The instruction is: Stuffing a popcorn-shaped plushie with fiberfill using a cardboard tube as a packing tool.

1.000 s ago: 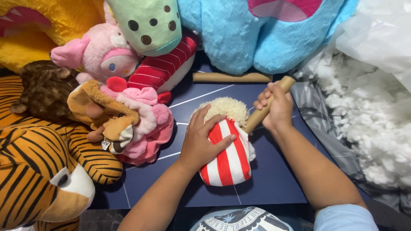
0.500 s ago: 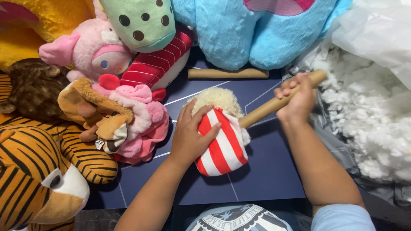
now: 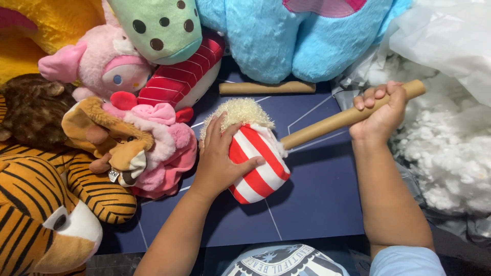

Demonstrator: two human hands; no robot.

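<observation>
My left hand (image 3: 220, 156) grips a red-and-white striped plush toy (image 3: 261, 163) with a cream fuzzy top (image 3: 240, 112), pressing it onto the dark blue mat (image 3: 317, 199). My right hand (image 3: 381, 112) is closed around a brown cardboard stick (image 3: 327, 125) near its far end. The stick's near end touches the side of the striped plush where a bit of white stuffing shows.
Plush toys crowd the left and back: a tiger (image 3: 46, 209), a brown dog (image 3: 107, 138), pink ones (image 3: 102, 64), a green spotted one (image 3: 158, 25), a big blue one (image 3: 286, 36). Loose white stuffing (image 3: 450, 153) and plastic (image 3: 450, 41) lie right. A second stick (image 3: 266, 88) rests at the back.
My right hand has slid up and to the right along the stick, drawing it outward from the striped plush. My left hand stays on the plush, which tilted slightly.
</observation>
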